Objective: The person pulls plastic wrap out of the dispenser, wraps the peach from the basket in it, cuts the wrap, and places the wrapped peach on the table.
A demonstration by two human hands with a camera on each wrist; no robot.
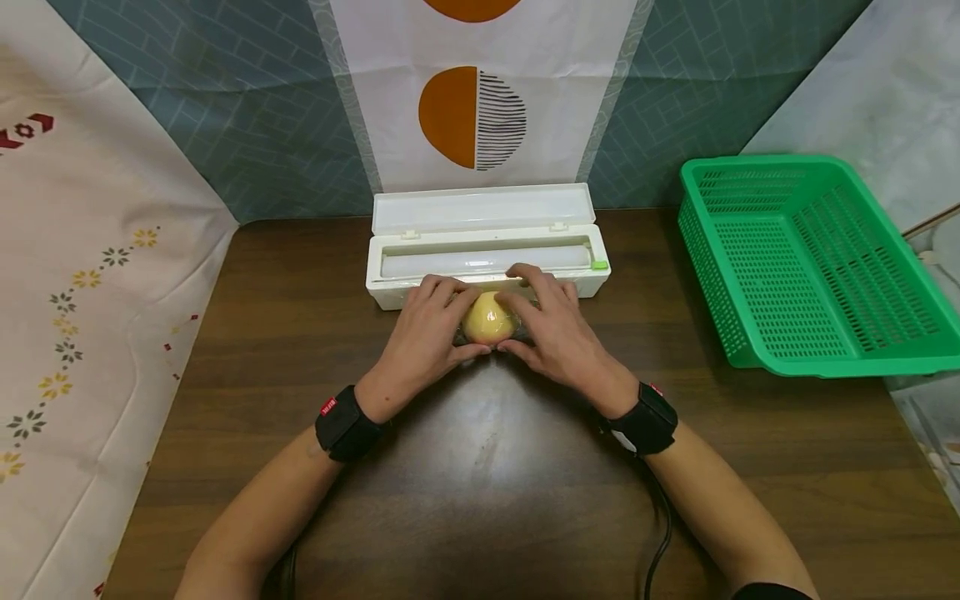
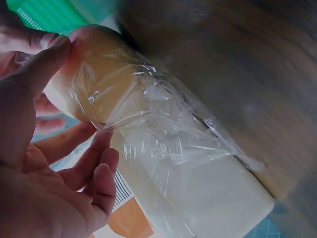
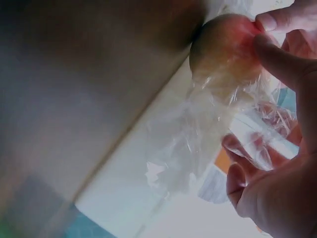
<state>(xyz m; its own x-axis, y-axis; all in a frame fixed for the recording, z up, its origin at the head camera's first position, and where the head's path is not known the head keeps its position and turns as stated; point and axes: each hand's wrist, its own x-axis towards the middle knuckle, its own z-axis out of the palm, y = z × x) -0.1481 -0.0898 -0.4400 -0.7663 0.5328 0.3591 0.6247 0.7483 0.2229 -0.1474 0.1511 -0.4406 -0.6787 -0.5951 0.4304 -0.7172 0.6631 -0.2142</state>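
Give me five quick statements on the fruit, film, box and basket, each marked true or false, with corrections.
1. The green basket stands right of the white box. True.
2. The box's lid is shut. False: it stands open.
3. Clear film lies over the fruit. True.
4. Only the left hand touches the wrapped fruit. False: the right hand touches it too.
5. The fruit lies in the basket. False: it is between both hands, in front of the box.
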